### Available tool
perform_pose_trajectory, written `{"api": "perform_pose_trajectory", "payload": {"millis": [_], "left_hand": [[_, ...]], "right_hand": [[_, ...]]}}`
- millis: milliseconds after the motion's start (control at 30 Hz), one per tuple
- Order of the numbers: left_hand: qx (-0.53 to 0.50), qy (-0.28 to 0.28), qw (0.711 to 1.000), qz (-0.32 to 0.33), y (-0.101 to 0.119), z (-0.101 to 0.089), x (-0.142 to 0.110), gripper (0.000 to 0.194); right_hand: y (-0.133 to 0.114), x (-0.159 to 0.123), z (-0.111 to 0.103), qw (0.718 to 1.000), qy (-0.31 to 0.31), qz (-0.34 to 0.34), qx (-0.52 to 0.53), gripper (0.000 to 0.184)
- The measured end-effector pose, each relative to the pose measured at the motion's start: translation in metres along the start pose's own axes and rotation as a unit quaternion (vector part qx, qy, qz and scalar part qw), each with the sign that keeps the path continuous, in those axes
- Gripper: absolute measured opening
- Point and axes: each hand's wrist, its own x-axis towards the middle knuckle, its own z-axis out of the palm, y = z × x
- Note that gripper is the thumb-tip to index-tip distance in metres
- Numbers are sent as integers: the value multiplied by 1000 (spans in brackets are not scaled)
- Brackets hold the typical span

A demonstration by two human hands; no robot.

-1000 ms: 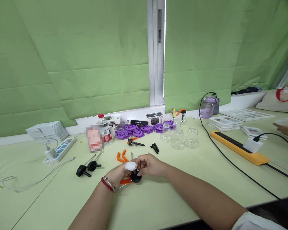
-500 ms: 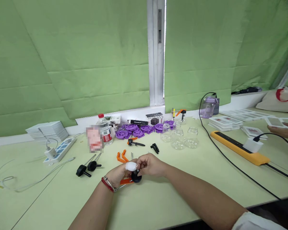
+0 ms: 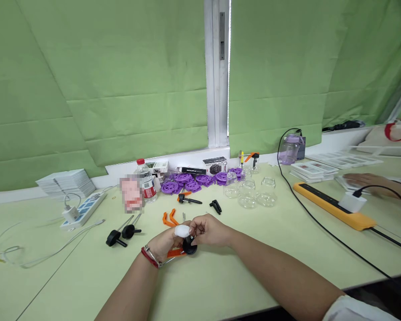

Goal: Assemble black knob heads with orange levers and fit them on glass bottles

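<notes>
My left hand point(image 3: 165, 244), with a white covering over what looks like its thumb, is closed around a black round cap point(image 3: 189, 248) with a stem. An orange lever point(image 3: 176, 253) and a thin metal rod point(image 3: 169, 261) show beneath that hand. My right hand point(image 3: 205, 229) pinches at the cap's black stem; any small piece between the fingertips is hidden. Just beyond my hands lie two bent orange levers point(image 3: 169, 218). To the left are two black caps with metal rods point(image 3: 113, 238). Black plastic pieces point(image 3: 215, 206) and a black part with an orange lever point(image 3: 190, 199) lie farther back.
Purple plastic parts point(image 3: 177, 183) are heaped near the wall, beside a red-capped bottle point(image 3: 149, 187). Several clear jars point(image 3: 247, 196) stand right of them. An orange power strip point(image 3: 334, 207) with a black cable lies at right, near another person's hand point(image 3: 364, 180). A white power strip point(image 3: 87, 209) is at left.
My hands and the black cap stay almost in place. At the far right, the other person's hand has moved left and down onto the white framed cards.
</notes>
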Motion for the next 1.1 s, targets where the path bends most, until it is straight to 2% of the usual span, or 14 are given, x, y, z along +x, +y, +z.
{"api": "perform_pose_trajectory", "payload": {"millis": [633,1100], "left_hand": [[-6,10,1000,-9,2,0,1,19],[15,4,1000,-15,4,2,-1,27]], "right_hand": [[4,0,0,1000,1,3,21,26],[3,1,1,1000,14,0,7,22]]}}
